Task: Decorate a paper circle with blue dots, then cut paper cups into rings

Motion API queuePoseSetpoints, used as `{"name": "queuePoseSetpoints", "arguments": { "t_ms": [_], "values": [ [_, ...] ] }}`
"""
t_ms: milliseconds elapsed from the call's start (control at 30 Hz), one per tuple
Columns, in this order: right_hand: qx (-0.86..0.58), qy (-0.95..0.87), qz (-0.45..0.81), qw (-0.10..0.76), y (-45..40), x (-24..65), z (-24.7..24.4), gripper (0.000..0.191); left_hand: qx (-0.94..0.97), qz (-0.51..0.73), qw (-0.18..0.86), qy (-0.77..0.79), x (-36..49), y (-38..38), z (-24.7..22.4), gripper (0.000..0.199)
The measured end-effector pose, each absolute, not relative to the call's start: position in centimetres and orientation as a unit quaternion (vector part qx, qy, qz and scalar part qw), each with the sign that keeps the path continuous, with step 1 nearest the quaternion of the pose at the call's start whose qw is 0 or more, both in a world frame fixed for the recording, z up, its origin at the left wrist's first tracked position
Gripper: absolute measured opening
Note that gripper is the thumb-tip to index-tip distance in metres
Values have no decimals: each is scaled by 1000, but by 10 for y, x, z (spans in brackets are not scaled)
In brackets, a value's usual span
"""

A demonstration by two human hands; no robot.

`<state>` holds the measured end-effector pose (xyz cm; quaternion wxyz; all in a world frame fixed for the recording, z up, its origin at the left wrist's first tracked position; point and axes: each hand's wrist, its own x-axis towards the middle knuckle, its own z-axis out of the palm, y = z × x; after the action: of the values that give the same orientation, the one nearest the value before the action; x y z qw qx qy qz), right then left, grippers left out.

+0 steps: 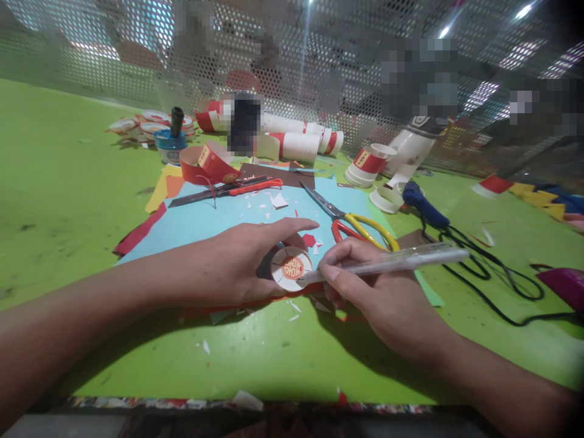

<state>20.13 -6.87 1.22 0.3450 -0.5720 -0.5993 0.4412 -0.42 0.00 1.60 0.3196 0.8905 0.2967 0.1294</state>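
Observation:
My left hand (241, 261) grips a small round white paper disc (279, 277) between thumb and fingers, tilted toward me. It carries an orange and red printed emblem in its middle and a few dark lines near its rim; it may be a paper cup's bottom. My right hand (365, 280) is closed around a clear-barrelled pen (401, 260), whose tip touches the disc's lower right edge. Under both hands lie light blue paper sheets (196, 228). Just beyond my right hand rest scissors (360, 225) with yellow and red handles. A red paper hexagon (309, 240) lies between the hands.
A utility knife or second scissors with orange handle (255, 186) lies behind. Further back are a red paper ring (205, 164), stacked paper cups (298, 146), a blue-lidded jar (170, 143) and a cut cup (367, 164). A blue-handled tool with black cord (429, 207) lies right.

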Motion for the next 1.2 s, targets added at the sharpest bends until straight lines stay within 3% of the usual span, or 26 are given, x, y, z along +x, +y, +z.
{"name": "queuePoseSetpoints", "arguments": {
  "t_ms": [367,633,1200],
  "values": [
    [-569,-597,385,414,-66,211,8,14,891,116,320,301,-4,-1,20,72],
    [-570,-628,399,347,-66,205,14,11,893,120,319,292,-4,-1,21,69],
    [-593,-630,382,325,-65,204,13,12,896,120,319,285,-5,-1,18,70]
  ]
}}
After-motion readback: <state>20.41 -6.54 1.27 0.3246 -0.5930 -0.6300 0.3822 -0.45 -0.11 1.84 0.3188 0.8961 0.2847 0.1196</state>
